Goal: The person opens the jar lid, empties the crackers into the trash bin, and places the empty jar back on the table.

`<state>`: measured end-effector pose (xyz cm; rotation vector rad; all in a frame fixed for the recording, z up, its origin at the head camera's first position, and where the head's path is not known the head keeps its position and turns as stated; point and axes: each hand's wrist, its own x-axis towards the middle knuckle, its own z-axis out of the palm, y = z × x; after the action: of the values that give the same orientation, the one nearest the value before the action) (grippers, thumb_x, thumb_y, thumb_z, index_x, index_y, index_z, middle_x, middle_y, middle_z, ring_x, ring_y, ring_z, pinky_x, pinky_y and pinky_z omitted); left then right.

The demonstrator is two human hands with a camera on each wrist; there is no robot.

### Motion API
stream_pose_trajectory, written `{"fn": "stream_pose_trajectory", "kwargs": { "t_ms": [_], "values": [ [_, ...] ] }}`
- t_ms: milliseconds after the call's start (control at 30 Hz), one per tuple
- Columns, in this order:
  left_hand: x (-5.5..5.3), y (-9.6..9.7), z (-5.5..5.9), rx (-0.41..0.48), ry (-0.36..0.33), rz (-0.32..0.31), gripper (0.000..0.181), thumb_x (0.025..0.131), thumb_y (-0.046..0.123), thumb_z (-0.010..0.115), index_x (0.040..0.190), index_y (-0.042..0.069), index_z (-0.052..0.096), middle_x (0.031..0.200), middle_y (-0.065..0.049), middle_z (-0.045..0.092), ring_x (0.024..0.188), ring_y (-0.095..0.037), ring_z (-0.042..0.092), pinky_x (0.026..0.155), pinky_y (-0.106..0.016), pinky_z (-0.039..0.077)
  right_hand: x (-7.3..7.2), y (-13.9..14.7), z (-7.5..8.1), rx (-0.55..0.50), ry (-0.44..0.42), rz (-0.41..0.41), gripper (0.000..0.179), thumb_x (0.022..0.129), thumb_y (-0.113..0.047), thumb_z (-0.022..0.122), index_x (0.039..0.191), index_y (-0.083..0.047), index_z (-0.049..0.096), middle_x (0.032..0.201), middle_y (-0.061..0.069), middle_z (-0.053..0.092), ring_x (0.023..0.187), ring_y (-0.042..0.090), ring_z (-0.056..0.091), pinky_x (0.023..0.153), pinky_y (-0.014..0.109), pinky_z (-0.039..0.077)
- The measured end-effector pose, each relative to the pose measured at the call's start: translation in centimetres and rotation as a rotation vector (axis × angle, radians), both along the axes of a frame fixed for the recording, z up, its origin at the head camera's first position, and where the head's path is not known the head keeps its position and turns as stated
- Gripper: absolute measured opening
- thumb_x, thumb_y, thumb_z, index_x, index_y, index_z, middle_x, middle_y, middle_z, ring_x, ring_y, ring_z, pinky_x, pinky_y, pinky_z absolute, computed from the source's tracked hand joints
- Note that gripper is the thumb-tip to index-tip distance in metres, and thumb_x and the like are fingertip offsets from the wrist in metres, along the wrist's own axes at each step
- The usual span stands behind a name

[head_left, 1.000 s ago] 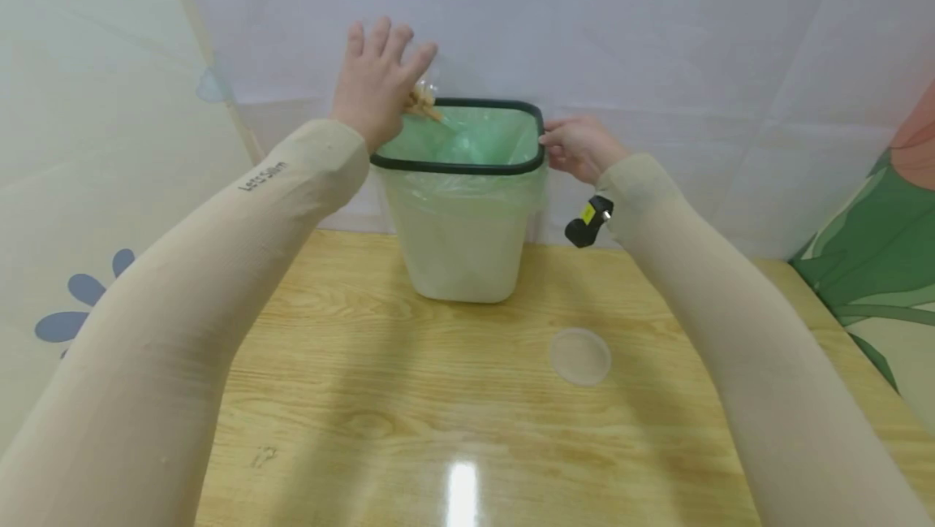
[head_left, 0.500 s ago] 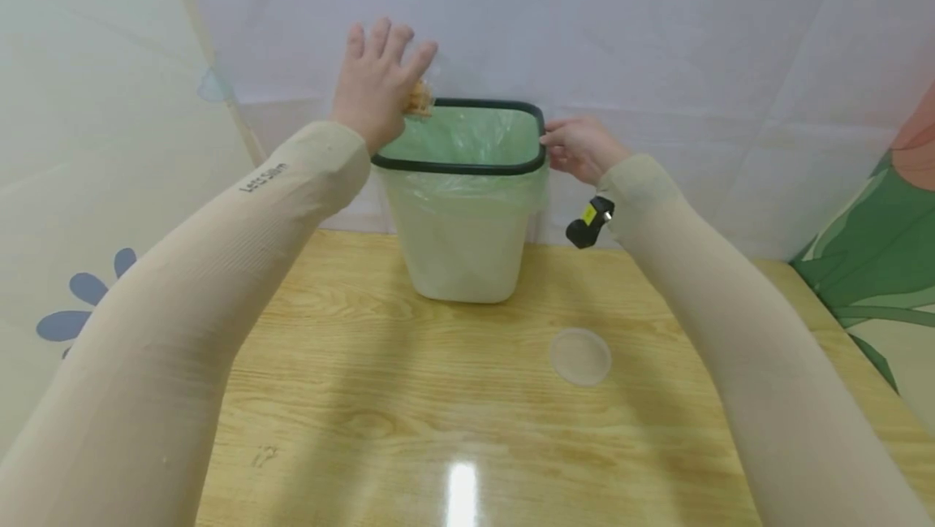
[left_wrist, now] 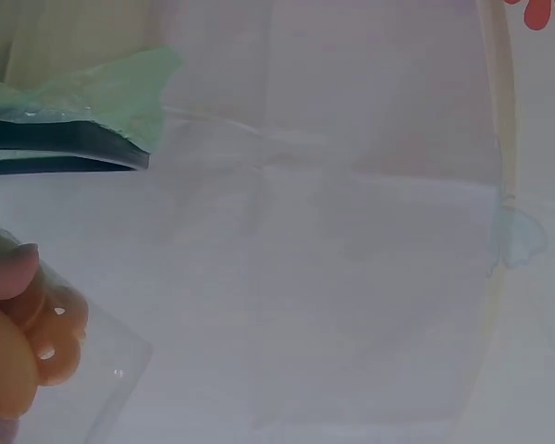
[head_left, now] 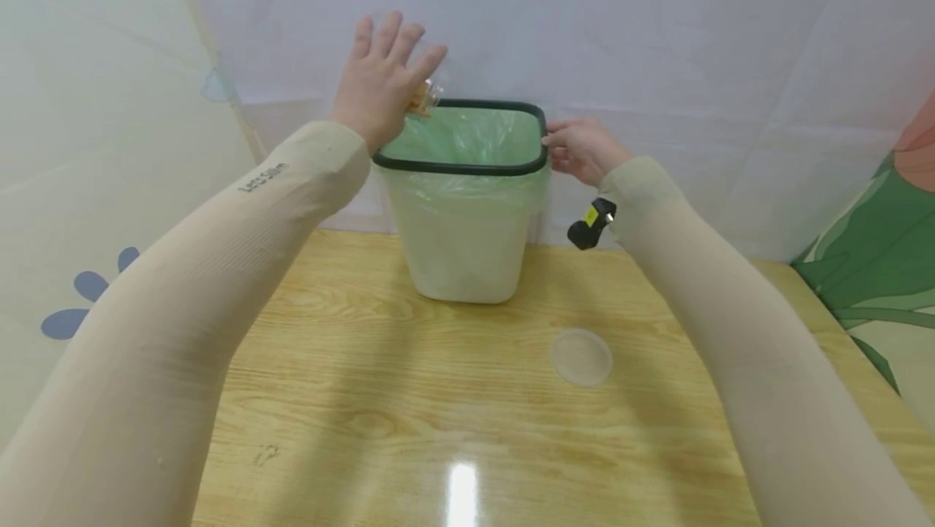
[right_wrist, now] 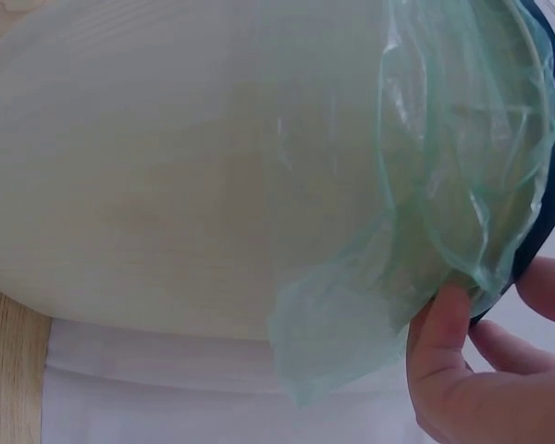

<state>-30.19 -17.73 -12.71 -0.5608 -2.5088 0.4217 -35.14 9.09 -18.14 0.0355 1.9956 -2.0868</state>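
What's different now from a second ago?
The left hand, holding the clear container, has shifted slightly right; its orange pieces jut less over the bin. The right hand still grips the black rim; bin and clear disc haven't moved.

Pale cloth [head_left: 643, 32] hangs behind the wood-grained table [head_left: 409, 405], with blue petals [head_left: 90, 286] left and perhaps a red flower [head_left: 919, 155] right.

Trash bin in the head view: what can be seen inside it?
Inside the trash bin, only the green plastic liner shows, along the upper walls. The bottom is hidden below the black front rim, and the left hand covers part of the opening's left side.
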Motion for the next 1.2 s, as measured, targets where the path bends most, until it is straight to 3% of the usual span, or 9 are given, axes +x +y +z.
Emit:
{"fn": "stream_pose_trajectory", "kwargs": {
  "t_ms": [333, 567, 900, 1067, 1200],
  "values": [
    [0.5, -0.3, 0.2, -0.027, 0.011, -0.009, 0.085, 0.080, -0.016, 0.053, 0.156, 0.013, 0.027, 0.159, -0.024, 0.023, 0.152, -0.044, 0.011, 0.122, -0.058, -0.002, -0.2, -0.6, 0.0, -0.002, -0.005, -0.004, 0.053, 0.100, 0.006, 0.048, 0.152, -0.003, 0.040, 0.088, -0.001, 0.058, 0.068, 0.008, 0.056, 0.065, 0.020, 0.049],
    [1.0, -0.9, 0.4, -0.087, 0.031, 0.018, 0.081, 0.084, -0.016, 0.049, 0.157, 0.013, 0.027, 0.160, -0.024, 0.023, 0.152, -0.043, 0.012, 0.123, -0.057, 0.000, -0.3, -1.2, 0.0, 0.007, -0.003, 0.016, 0.053, 0.101, 0.005, 0.047, 0.152, -0.004, 0.039, 0.111, 0.003, 0.057, 0.071, 0.008, 0.057, 0.069, 0.021, 0.049],
    [1.0, -1.0, 0.2, -0.106, 0.032, 0.023, 0.083, 0.083, -0.015, 0.050, 0.157, 0.013, 0.026, 0.160, -0.024, 0.023, 0.151, -0.044, 0.012, 0.122, -0.058, 0.001, -0.1, -1.0, 0.1, 0.028, -0.001, 0.042, 0.055, 0.101, 0.004, 0.047, 0.155, -0.005, 0.036, 0.127, 0.005, 0.055, 0.082, 0.009, 0.057, 0.076, 0.021, 0.049],
    [0.6, -0.3, 0.5, -0.105, 0.019, 0.021, 0.083, 0.085, -0.012, 0.054, 0.158, 0.013, 0.023, 0.161, -0.024, 0.021, 0.152, -0.044, 0.009, 0.122, -0.059, -0.001, 0.3, 0.0, 0.3, 0.015, 0.003, 0.035, 0.057, 0.101, 0.003, 0.046, 0.156, -0.006, 0.033, 0.124, 0.004, 0.054, 0.077, 0.007, 0.058, 0.068, 0.019, 0.050],
    [0.3, 0.3, 0.6, -0.110, -0.004, 0.036, 0.086, 0.085, -0.009, 0.057, 0.159, 0.013, 0.020, 0.162, -0.024, 0.018, 0.152, -0.044, 0.006, 0.122, -0.058, -0.004, 0.5, 0.8, 0.4, 0.011, 0.000, 0.040, 0.059, 0.102, 0.003, 0.045, 0.157, -0.006, 0.030, 0.125, 0.004, 0.054, 0.073, 0.006, 0.060, 0.070, 0.020, 0.051]
  ]
}}
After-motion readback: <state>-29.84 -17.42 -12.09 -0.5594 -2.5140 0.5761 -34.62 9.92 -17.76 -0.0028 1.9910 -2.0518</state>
